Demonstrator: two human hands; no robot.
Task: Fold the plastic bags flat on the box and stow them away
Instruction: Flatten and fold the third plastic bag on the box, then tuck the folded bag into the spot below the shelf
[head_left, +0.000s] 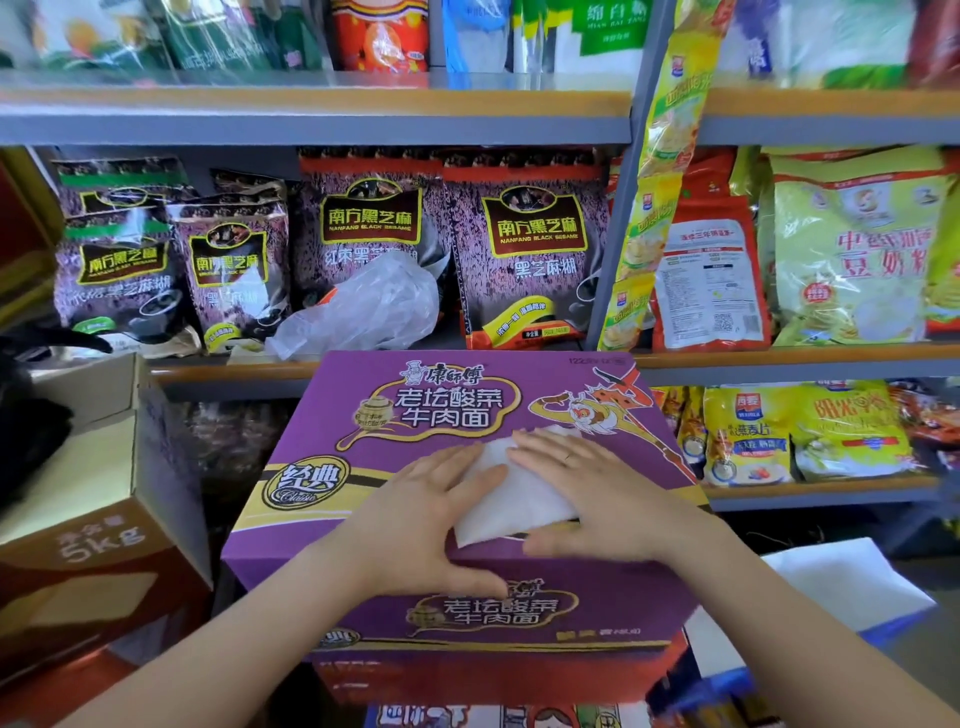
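A folded white plastic bag (519, 499) lies flat on top of the purple noodle box (322, 467) in the middle of the view. My left hand (426, 519) presses its left side with straight fingers, thumb spread toward the box's front edge. My right hand (587, 493) lies flat over the bag's right side, a ring on one finger. On the shelf behind the box sits a crumpled clear plastic bag (374, 306), loose and unfolded.
Shelves (311, 130) hold black sesame packets (524, 254) and yellow-green cereal bags (852, 249). An open brown carton (104, 519) stands at the left with something black beside it. A white and blue box (841, 587) sits low on the right.
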